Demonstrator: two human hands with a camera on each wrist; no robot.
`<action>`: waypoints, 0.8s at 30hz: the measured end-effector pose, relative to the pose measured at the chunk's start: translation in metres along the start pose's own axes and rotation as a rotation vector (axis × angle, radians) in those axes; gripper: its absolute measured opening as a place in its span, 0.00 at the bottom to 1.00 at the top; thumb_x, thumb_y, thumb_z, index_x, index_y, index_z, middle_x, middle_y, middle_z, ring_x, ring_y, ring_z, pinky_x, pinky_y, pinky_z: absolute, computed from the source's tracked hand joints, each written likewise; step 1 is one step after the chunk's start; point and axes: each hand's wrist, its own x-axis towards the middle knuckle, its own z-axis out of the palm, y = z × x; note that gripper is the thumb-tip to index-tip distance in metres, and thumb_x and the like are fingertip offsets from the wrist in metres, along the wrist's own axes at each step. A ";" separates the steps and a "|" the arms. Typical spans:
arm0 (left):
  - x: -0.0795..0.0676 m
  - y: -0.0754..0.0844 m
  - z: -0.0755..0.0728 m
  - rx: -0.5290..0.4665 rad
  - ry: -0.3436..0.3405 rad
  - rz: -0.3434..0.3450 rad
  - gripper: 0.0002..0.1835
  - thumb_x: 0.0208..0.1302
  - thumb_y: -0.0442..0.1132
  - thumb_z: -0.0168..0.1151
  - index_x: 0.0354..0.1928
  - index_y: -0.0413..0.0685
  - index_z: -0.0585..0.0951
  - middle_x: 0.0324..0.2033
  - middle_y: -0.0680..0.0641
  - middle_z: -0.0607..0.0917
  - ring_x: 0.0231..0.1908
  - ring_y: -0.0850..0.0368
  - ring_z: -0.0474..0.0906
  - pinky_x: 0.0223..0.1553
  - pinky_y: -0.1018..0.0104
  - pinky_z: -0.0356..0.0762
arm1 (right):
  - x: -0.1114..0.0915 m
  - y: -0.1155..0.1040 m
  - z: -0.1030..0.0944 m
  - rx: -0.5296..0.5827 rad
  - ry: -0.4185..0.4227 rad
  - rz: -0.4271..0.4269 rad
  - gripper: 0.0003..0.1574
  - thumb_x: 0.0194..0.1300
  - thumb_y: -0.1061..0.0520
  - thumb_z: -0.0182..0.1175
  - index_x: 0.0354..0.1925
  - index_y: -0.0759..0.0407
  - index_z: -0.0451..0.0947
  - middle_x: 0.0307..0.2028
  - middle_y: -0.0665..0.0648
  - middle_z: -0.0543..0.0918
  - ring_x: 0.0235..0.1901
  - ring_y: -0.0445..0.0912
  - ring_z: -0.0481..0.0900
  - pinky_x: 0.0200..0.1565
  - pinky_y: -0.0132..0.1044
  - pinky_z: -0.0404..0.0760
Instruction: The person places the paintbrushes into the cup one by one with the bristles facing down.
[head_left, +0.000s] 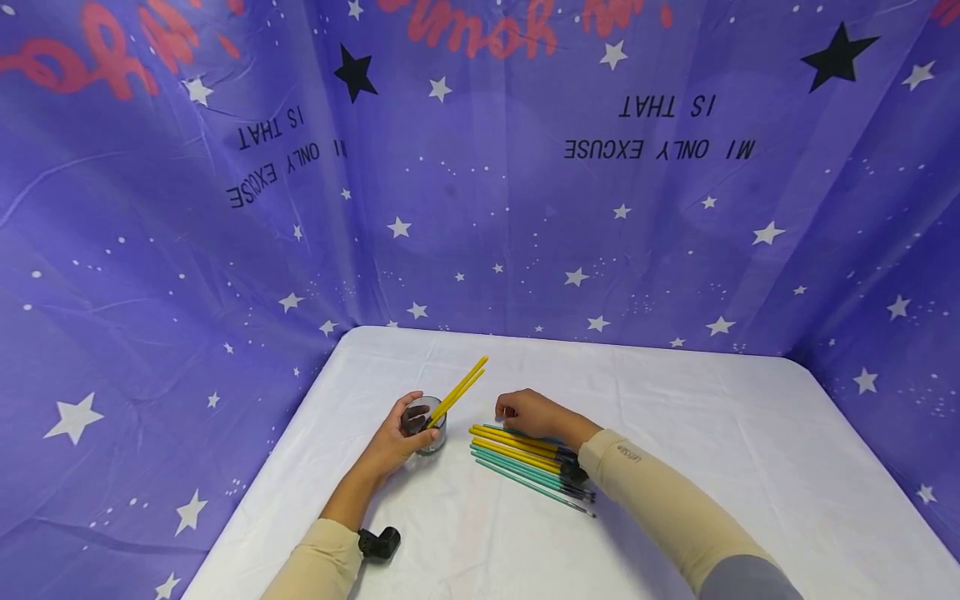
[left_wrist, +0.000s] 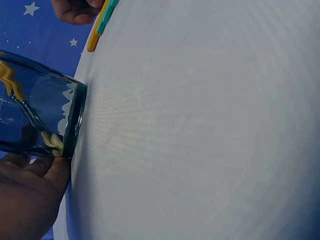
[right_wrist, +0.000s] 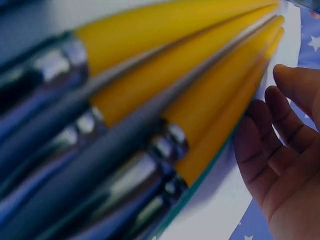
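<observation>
My left hand (head_left: 395,440) grips a clear glass (head_left: 433,443) standing on the table. Two yellow-handled paintbrushes (head_left: 459,393) lean in it, handles up toward the right; in the left wrist view their bristles (left_wrist: 54,142) reach the bottom of the glass (left_wrist: 70,115). To the right, paintbrushes with yellow handles (head_left: 517,450) and green handles (head_left: 517,472) lie side by side, bristle ends to the right. My right hand (head_left: 536,414) is at the far edge of this row. In the right wrist view its loosely bent fingers (right_wrist: 250,150) hold nothing, beside the yellow handles (right_wrist: 220,85).
A white cloth covers the table (head_left: 435,533). Purple star-printed curtains (head_left: 480,208) hang behind it and at both sides. A black wrist device (head_left: 379,543) sits on the left wrist, beside the sleeve.
</observation>
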 end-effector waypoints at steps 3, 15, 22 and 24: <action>0.000 0.000 0.001 -0.008 0.001 -0.004 0.44 0.62 0.33 0.70 0.75 0.48 0.56 0.68 0.34 0.66 0.67 0.39 0.65 0.59 0.55 0.70 | 0.001 -0.002 0.003 -0.022 -0.019 0.013 0.06 0.70 0.63 0.60 0.42 0.53 0.81 0.32 0.45 0.79 0.31 0.41 0.75 0.39 0.38 0.76; 0.001 -0.001 -0.001 0.010 -0.003 0.007 0.44 0.61 0.36 0.71 0.75 0.48 0.57 0.67 0.36 0.68 0.65 0.41 0.67 0.56 0.59 0.72 | 0.005 -0.009 0.002 -0.140 -0.094 -0.018 0.09 0.70 0.63 0.59 0.42 0.51 0.83 0.29 0.43 0.77 0.30 0.40 0.73 0.40 0.37 0.74; -0.001 0.001 0.001 0.014 0.007 0.003 0.46 0.60 0.37 0.72 0.75 0.47 0.57 0.67 0.36 0.69 0.65 0.41 0.67 0.57 0.55 0.72 | 0.004 -0.008 -0.004 -0.091 -0.090 -0.025 0.09 0.69 0.65 0.58 0.41 0.53 0.82 0.31 0.45 0.79 0.32 0.41 0.74 0.39 0.38 0.75; -0.001 0.001 0.001 0.011 0.011 -0.006 0.46 0.60 0.37 0.73 0.75 0.48 0.57 0.67 0.37 0.69 0.65 0.42 0.67 0.58 0.54 0.72 | 0.002 -0.008 -0.008 -0.069 -0.075 -0.025 0.09 0.70 0.65 0.57 0.43 0.53 0.81 0.34 0.47 0.81 0.34 0.41 0.75 0.41 0.39 0.76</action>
